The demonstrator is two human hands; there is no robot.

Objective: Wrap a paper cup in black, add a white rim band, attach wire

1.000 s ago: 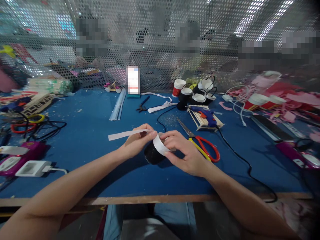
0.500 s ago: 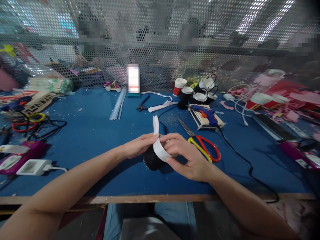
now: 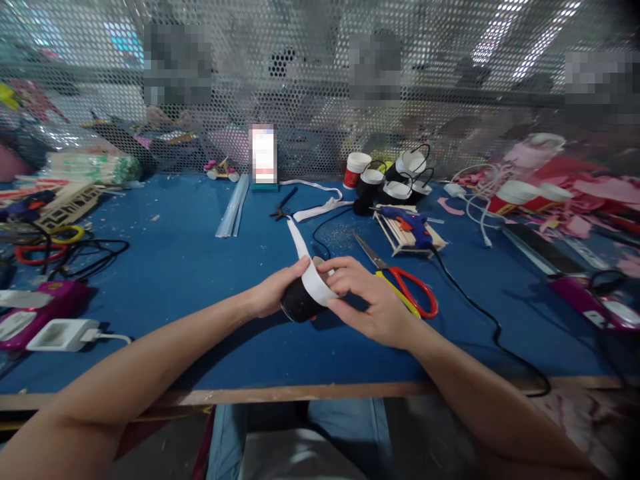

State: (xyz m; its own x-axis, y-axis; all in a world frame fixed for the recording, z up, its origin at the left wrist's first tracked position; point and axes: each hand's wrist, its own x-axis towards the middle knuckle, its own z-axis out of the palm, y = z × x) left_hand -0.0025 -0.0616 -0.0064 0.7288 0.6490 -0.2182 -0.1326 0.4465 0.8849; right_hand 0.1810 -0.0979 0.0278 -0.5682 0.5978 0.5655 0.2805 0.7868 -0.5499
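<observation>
A black paper cup (image 3: 299, 300) is tilted between my two hands above the blue tabletop. A white strip (image 3: 320, 285) wraps round its rim, and the strip's loose end (image 3: 298, 239) sticks up and away to the left. My left hand (image 3: 277, 288) grips the cup from the left, thumb pressed on the strip near the rim. My right hand (image 3: 367, 300) pinches the rim from the right, fingers reaching into the cup's mouth and thumb outside on the strip. Red-and-yellow-handled scissors (image 3: 413, 293) lie just beyond my right hand.
A blue glue gun (image 3: 413, 225) rests on a stick rack (image 3: 395, 241), its cord trailing right. Several black cups (image 3: 369, 187) with wire handles stand behind. Pliers (image 3: 283, 205), clear glue sticks (image 3: 233, 207) and a phone (image 3: 263, 157) lie further back. Power strips (image 3: 63, 303) flank both sides.
The strip's loose end has swung from upright to leaning left. My left hand has shifted from the rim to round the cup's side. The cup has risen slightly.
</observation>
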